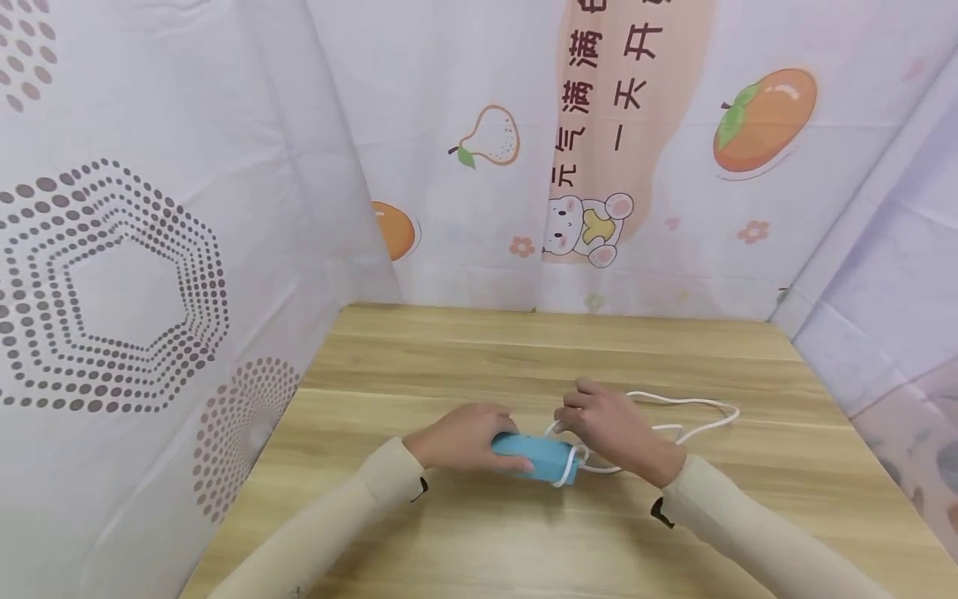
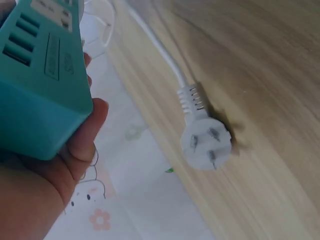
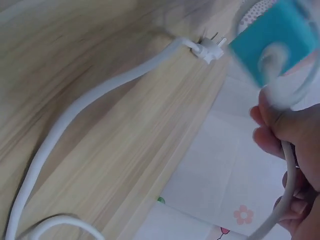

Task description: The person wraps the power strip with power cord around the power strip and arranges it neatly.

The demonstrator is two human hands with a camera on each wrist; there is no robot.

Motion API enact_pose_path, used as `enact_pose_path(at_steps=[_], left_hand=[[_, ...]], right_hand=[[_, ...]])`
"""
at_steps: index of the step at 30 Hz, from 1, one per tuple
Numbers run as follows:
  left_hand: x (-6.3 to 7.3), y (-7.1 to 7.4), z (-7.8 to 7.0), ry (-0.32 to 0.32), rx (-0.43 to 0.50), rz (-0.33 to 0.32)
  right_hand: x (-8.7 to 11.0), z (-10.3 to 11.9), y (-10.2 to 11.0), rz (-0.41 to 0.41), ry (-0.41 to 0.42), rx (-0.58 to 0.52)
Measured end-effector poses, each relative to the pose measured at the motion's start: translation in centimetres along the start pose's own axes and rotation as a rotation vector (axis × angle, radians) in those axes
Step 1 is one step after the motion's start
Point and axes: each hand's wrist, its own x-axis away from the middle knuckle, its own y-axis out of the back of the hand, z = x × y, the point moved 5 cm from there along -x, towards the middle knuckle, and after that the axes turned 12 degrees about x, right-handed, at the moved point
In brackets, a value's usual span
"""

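Note:
A blue power strip (image 1: 550, 459) is gripped by my left hand (image 1: 466, 439), thumb along its near side. USB slots (image 2: 21, 42) and a socket face show on it in the left wrist view. White cord (image 1: 564, 467) loops around the strip's right end. My right hand (image 1: 615, 430) pinches the cord close to that end; in the right wrist view the cord (image 3: 289, 172) runs on past the thumb and through the fingers. There, the cord's exit from the strip's end face (image 3: 275, 35) is blurred. The three-pin plug (image 2: 206, 145) lies on the table with its pins showing.
More white cord (image 1: 696, 401) trails in loose bends over the wooden table (image 1: 479, 349) to the right of my right hand. Printed white curtains (image 1: 449, 274) stand along the table's back, left and right sides.

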Motion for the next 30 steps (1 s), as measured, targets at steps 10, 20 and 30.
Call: enact_pose_path(at_steps=[10, 20, 30], left_hand=[[-0.2, -0.2, 0.5, 0.131, -0.131, -0.101], [-0.2, -0.3, 0.3, 0.097, -0.351, -0.175], [-0.3, -0.2, -0.2, 0.071, -0.497, -0.263]], right_hand=[[-0.3, -0.1, 0.2, 0.013, -0.072, 0.0], [-0.5, -0.7, 0.6, 0.015, -0.205, -0.039], [-0.5, -0.8, 1.2, -0.036, -0.269, -0.049]])
